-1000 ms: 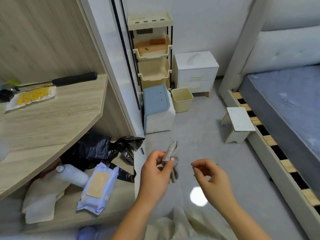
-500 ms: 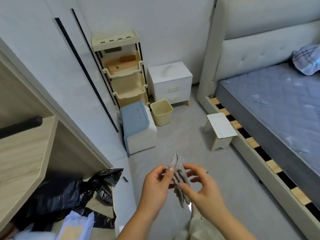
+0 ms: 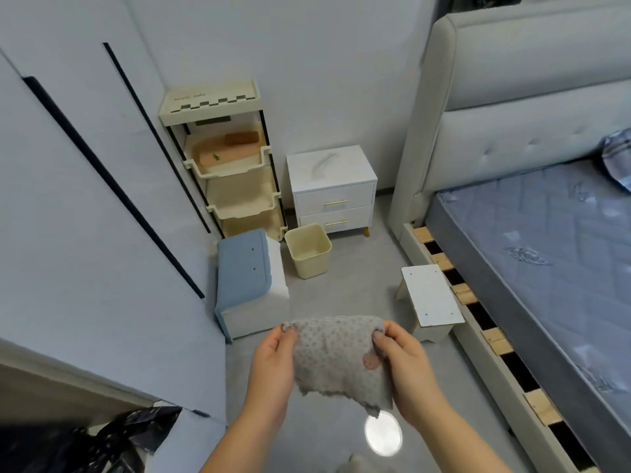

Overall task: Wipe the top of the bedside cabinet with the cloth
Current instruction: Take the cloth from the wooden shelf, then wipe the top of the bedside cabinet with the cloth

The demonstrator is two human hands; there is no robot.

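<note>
A grey dotted cloth [image 3: 336, 358] is spread out flat in front of me over the floor. My left hand [image 3: 273, 367] pinches its upper left corner and my right hand [image 3: 403, 363] pinches its upper right edge. The white bedside cabinet [image 3: 329, 169] with two drawers stands against the far wall, between a cream shelf rack and the bed's headboard. Its top carries nothing. It is well beyond my hands.
A cream shelf rack [image 3: 225, 165], a blue and white box [image 3: 249, 278] and a cream bin [image 3: 309, 250] stand left of the cabinet. A small white stool [image 3: 428, 297] sits beside the bed [image 3: 532, 250] at right. White wardrobe doors [image 3: 85, 216] line the left. Black bags [image 3: 85, 445] lie at bottom left.
The bunched cloth has been pulled open between both hands. My view has turned right, away from the wooden desk, and towards the cabinet and the bed.
</note>
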